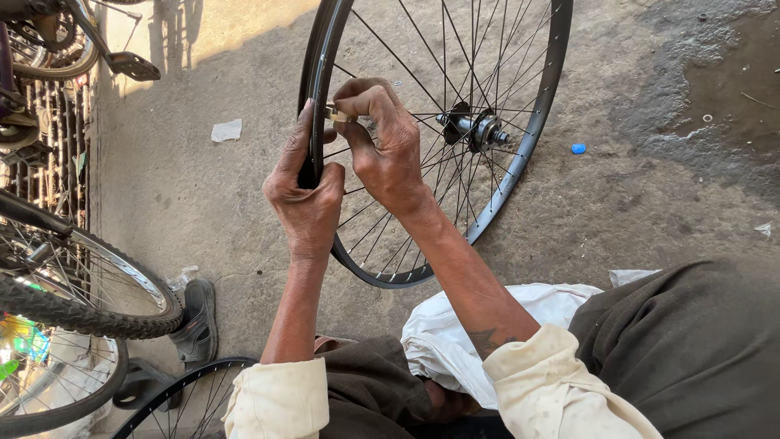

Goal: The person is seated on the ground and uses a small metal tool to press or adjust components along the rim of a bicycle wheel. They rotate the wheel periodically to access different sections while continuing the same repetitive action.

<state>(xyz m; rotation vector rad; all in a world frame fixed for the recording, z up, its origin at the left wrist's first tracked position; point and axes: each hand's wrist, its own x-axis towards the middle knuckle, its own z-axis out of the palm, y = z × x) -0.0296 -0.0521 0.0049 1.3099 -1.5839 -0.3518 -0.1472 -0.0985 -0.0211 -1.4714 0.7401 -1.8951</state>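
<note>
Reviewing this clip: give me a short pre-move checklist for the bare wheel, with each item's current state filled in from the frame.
1. Left hand has a firm grip on the rim: ok, fingers wrap the black rim's left side.
2. Right hand is on the small pale tool at the rim: ok, pinched between thumb and fingers.
3. Tool seated on a spoke nipple: cannot tell, the fingers hide the contact.
4. Wheel steady: ok, it stands upright on the concrete floor, its lower edge in front of the person's knees.
5. Hub and spokes free of obstruction: ok, nothing lies through them.
6. Spoke tension or rim trueness: cannot tell.
</note>
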